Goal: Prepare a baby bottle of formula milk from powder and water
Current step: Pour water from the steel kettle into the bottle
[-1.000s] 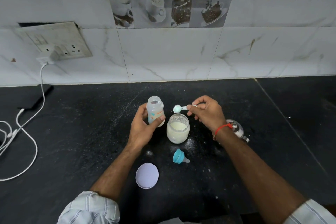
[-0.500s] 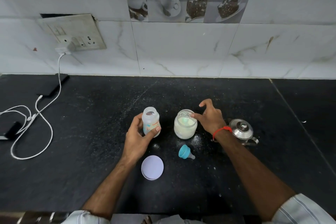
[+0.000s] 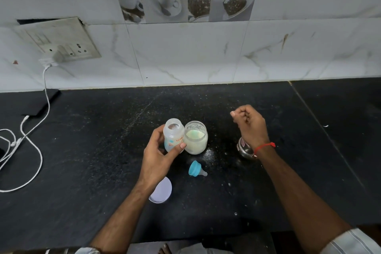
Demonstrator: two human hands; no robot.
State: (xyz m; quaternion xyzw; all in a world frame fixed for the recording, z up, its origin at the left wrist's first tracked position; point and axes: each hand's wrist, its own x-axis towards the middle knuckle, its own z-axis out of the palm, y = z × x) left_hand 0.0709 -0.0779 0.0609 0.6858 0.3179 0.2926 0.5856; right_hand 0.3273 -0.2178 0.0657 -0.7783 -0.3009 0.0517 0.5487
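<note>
My left hand (image 3: 158, 156) grips an open, clear baby bottle (image 3: 173, 136) with printed markings and holds it upright on the black counter. The bottle touches an open glass jar (image 3: 195, 140) of pale formula powder on its right. My right hand (image 3: 250, 125) hovers over the counter to the right of the jar, fingers curled in, with nothing visible in it. No scoop is in sight. The bottle's teat with its blue ring (image 3: 195, 169) lies on its side in front of the jar. A round white lid (image 3: 161, 190) lies flat beside my left forearm.
A small steel pot (image 3: 245, 148) stands under my right wrist, partly hidden. Spilled powder dusts the counter (image 3: 210, 154) by the jar. At the left, a charger (image 3: 54, 57) in a wall socket trails a white cable (image 3: 39, 154) to a dark phone (image 3: 39, 101).
One second ago my right hand held a scoop of powder over the jar, then reached to the jar's rim. Now it has pulled away to the right, without the scoop. The bottle stays in my left hand.
</note>
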